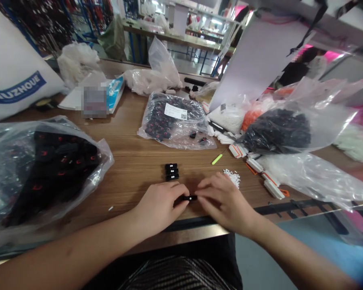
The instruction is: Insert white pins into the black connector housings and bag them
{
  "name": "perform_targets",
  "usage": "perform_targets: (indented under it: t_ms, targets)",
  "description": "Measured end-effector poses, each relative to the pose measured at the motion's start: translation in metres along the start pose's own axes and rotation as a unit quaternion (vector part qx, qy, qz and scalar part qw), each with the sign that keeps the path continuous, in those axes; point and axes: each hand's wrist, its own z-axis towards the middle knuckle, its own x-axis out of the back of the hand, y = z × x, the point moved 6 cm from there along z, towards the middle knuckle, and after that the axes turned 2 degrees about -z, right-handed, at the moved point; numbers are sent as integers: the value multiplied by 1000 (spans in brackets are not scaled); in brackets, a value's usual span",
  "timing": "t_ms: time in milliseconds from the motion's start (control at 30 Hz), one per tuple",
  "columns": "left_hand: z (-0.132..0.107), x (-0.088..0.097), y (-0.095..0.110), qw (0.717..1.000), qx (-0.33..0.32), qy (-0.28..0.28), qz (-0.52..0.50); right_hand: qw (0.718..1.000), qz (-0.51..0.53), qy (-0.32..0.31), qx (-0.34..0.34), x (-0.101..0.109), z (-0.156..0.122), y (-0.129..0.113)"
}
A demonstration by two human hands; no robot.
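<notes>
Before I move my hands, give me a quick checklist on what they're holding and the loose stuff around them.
1. Small black plastic piece with a white dot between the left hand's thumb and fingers: ok.
2. Right hand's grip on that piece's other end: cannot tell; the fingertips are there, but contact is unclear.
3. Three black plastic blocks lined up just beyond the left hand: ok.
4. Tiny white pieces gathered in one heap: not ok; a stray white sliver lies off by the left forearm.
5. Slim lime-green stick free of both hands: ok, lying on the brown wood-grain table.
</notes>
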Motion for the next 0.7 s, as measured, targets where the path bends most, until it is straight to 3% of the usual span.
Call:
perform_targets:
  t_ms: [100, 167, 267, 367, 533, 700]
  targets:
    - [0, 1, 0, 1000, -1, 5, 0, 994, -22, 44, -97, 24, 0, 59]
    - [0, 0, 0, 1000, 1, 6, -3, 982, -51, -21, -180, 32, -3, 104]
    - [0, -1, -1, 1000, 0, 4, -8, 966, -59, -91, -236, 38, -9, 145]
    - [0, -1, -2, 1000, 0, 3, -7, 955, -42, -132, -261, 32, -14, 155]
    - [0, 0, -1, 1000, 5, 1, -1, 959, -54, -124, -248, 23, -8, 144]
    - [1, 1, 0, 1000, 10, 1, 0, 945, -70, -129, -293, 28, -9, 154]
